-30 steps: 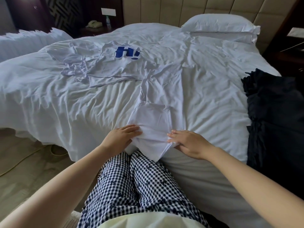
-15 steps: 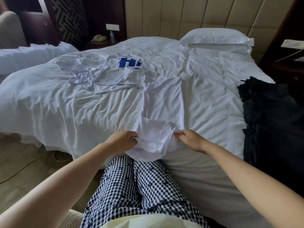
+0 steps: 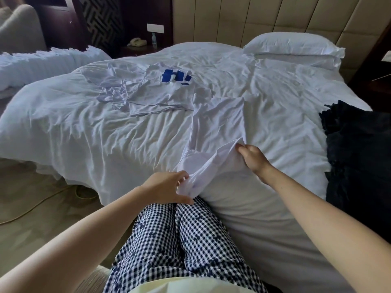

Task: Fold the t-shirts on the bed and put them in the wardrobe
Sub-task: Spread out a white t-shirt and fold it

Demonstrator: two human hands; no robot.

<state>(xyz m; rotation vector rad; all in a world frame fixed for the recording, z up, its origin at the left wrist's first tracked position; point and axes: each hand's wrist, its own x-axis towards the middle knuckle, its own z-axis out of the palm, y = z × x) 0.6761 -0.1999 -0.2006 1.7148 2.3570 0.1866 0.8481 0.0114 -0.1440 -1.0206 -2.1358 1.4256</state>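
Observation:
A plain white t-shirt [image 3: 218, 127] lies lengthwise on the white bed [image 3: 105, 132], its near end bunched at the bed's front edge. My left hand [image 3: 167, 187] grips that near end at its lower left corner. My right hand [image 3: 252, 158] pinches the shirt's right edge and lifts it a little off the sheet. Farther back on the left lies a second white t-shirt [image 3: 167, 92] with a blue printed logo, crumpled and unfolded. No wardrobe is in view.
A dark garment or blanket [image 3: 359, 157] covers the bed's right side. A pillow [image 3: 294, 49] sits at the padded headboard. A rumpled white duvet [image 3: 42, 60] lies at far left, and a nightstand with a phone [image 3: 137, 42] stands behind. A cable [image 3: 38, 206] runs on the floor.
Both hands went from lying on the shirt's near end to gripping it. The right hand has moved up and right, lifting the fabric's edge; the view tilted up.

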